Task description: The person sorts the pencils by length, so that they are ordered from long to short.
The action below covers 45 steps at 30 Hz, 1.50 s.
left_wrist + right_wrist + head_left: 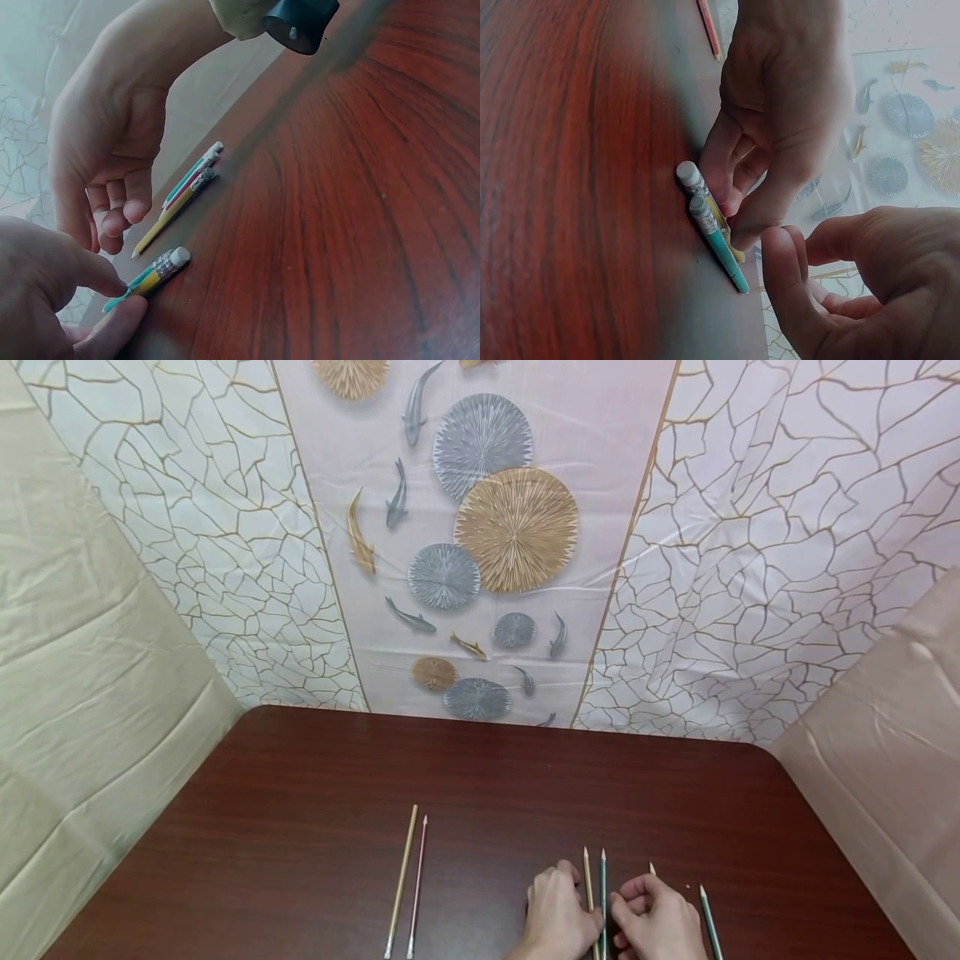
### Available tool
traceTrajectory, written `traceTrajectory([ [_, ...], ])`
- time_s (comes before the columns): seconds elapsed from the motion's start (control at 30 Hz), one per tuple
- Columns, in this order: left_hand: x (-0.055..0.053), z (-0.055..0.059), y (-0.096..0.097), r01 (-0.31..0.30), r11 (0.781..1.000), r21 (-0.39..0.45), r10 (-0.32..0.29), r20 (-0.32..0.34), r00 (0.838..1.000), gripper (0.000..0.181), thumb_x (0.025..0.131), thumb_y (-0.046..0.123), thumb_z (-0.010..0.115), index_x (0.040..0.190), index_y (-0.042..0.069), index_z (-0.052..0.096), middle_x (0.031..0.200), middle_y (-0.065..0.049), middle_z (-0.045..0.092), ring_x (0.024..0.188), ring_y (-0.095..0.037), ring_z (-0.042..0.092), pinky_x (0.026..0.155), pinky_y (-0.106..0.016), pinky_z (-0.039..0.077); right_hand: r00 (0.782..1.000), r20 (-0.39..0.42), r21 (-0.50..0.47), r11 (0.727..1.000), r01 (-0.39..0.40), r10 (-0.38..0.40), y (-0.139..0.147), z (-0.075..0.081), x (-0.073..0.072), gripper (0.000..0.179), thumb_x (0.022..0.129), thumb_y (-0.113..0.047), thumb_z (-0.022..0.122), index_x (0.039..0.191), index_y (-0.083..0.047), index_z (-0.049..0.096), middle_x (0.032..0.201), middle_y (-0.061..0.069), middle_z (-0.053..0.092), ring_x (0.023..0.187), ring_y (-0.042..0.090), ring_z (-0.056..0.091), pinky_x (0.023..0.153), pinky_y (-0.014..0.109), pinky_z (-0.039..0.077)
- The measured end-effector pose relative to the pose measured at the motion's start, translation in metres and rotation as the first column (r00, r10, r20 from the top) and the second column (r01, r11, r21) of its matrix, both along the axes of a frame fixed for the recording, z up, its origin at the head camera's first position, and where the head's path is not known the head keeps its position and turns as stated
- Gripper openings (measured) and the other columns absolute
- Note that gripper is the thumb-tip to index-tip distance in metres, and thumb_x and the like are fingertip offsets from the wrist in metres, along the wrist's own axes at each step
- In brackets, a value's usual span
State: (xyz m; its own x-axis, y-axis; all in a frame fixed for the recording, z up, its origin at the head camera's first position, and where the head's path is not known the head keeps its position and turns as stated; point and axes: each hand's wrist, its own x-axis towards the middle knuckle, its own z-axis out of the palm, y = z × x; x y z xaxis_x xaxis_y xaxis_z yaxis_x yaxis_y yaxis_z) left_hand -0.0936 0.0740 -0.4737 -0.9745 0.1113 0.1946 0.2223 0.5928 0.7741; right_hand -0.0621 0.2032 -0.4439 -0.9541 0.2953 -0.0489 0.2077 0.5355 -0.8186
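In the head view, a yellow pencil (588,872) and a teal pencil (603,881) lie side by side, tips pointing away. My left hand (558,910) pinches the yellow one between thumb and fingers, the teal one close against it. The right wrist view shows the yellow pencil's white eraser (689,173) and the teal pencil (720,251) lower beside it. Just right of this pair, my right hand (660,920) is loosely curled, thumb and fingertip close together with nothing between them. Beyond it, another teal pencil (710,922) lies on the table.
A yellow pencil (402,881) and a reddish pencil (417,889) lie to the left on the dark wooden table (300,827). A pencil tip (652,867) shows behind my right hand. Patterned cloth (480,635) hangs along the table's far edge.
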Motion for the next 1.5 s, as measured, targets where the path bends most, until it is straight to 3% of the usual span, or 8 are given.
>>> traceTrajectory([
  [0.33,0.0003,0.0001,-0.0001,-0.004,1.000,-0.016,0.004,-0.015,1.000,0.039,0.061,0.019,0.088,0.086,0.009,0.061,0.069,0.008,0.048,0.063,-0.014,0.054,0.060,-0.029,0.047,1.000,-0.002,0.007,1.000,-0.006,0.006,0.0000,0.0005,-0.0003,0.009,0.082,-0.005,0.067,0.083,0.000,0.060,0.062,0.001,0.064,0.043,0.017,0.061,0.040,0.032,0.051],
  [0.73,-0.0007,0.0015,0.0026,0.018,0.999,-0.037,-0.017,0.020,1.000,0.040,0.063,0.018,0.090,0.087,0.009,0.060,0.074,0.002,0.053,0.067,-0.021,0.061,0.060,-0.031,0.050,1.000,0.008,0.038,0.999,-0.004,0.004,0.0012,0.0003,-0.0003,0.009,0.081,-0.006,0.068,0.083,0.000,0.061,0.061,0.000,0.063,0.043,0.016,0.061,0.041,0.032,0.051],
  [1.17,-0.0015,0.0022,0.0021,0.036,0.990,-0.139,-0.043,-0.047,0.998,0.035,0.061,0.017,0.087,0.080,0.010,0.058,0.068,-0.002,0.054,0.061,-0.022,0.061,0.055,-0.031,0.049,1.000,0.013,0.024,1.000,-0.007,0.007,0.0030,-0.0008,-0.0008,0.011,0.082,-0.007,0.068,0.084,0.001,0.061,0.062,0.000,0.063,0.044,0.017,0.061,0.042,0.032,0.051],
  [1.5,-0.0029,0.0057,0.0003,0.017,1.000,0.000,-0.017,0.047,0.999,0.031,0.057,0.010,0.084,0.066,0.017,0.055,0.059,0.008,0.048,0.054,-0.013,0.053,0.049,-0.028,0.045,1.000,0.016,0.055,0.998,-0.008,0.007,0.0051,-0.0028,-0.0026,0.013,0.081,-0.007,0.070,0.085,0.000,0.060,0.064,-0.001,0.064,0.048,0.018,0.063,0.042,0.031,0.051],
])
